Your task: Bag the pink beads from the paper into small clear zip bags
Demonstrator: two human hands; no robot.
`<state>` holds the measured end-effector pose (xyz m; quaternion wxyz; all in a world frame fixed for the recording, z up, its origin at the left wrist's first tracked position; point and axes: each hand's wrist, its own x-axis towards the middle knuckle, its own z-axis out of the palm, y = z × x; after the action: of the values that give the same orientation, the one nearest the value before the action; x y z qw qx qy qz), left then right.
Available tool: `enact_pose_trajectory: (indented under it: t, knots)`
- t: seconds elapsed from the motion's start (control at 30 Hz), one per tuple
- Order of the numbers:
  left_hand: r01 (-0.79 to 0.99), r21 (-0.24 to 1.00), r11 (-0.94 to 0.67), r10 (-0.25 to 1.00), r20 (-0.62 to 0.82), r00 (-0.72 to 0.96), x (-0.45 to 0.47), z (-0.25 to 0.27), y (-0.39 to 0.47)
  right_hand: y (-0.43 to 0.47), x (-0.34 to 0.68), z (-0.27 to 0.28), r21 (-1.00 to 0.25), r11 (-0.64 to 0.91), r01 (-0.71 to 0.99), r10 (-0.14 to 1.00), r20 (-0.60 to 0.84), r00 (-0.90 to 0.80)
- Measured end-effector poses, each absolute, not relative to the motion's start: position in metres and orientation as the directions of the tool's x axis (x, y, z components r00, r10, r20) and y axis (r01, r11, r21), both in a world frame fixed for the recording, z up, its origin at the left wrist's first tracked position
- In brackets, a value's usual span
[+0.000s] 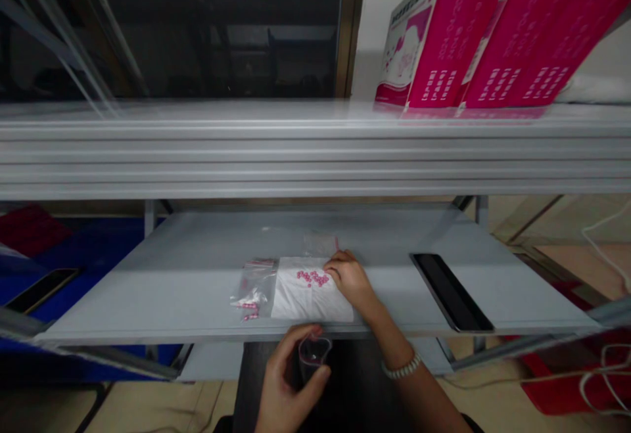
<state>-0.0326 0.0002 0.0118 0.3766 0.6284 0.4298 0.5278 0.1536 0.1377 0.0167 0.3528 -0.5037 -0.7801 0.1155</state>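
Observation:
My left hand [290, 380] is closed on a small clear plastic bag [315, 353], its mouth spread wide between thumb and fingers, just in front of the shelf's near edge. My right hand [350, 278] reaches over a white tissue [300, 305], fingertips pinched at the right end of a cluster of small pink round pieces [310, 278]. Whatever the fingertips hold is too small to make out. Left of the tissue lies a clear zip bag [256, 282] with some pink pieces at its lower end. Another clear bag [318, 244] with a red strip lies behind the tissue.
A dark phone or tablet [451, 292] lies on the grey shelf [187, 275] at the right. Tall pink boxes [438, 39] stand on the upper shelf, whose thick edge [246, 157] crosses the view. Another phone [42, 290] lies on a blue surface at the left.

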Motion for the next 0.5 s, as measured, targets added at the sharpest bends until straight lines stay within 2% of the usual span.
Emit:
enact_pose_trajectory:
  t: [0.17,0.37,0.43,0.5]
  knots:
    - [0.142,0.960,-0.240,0.970,0.241,0.008,-0.030,0.013,0.004,0.118,0.154,0.041,-0.590,0.488,0.643,0.857,0.463,-0.225]
    - [0.125,0.970,-0.209,0.977,0.213,-0.016,-0.027,0.020,0.007,0.057,0.144,0.089,-0.729,0.610,0.309,0.757,0.422,-0.499]
    - [0.127,0.968,-0.219,0.975,0.221,-0.005,-0.027,0.022,0.008,0.051,0.142,0.092,-0.749,0.604,0.272,0.733,0.388,-0.559]
    - [0.131,0.969,-0.208,0.978,0.209,0.003,-0.027,0.023,0.007,0.058,0.145,0.083,-0.756,0.582,0.299,0.766,0.386,-0.514]
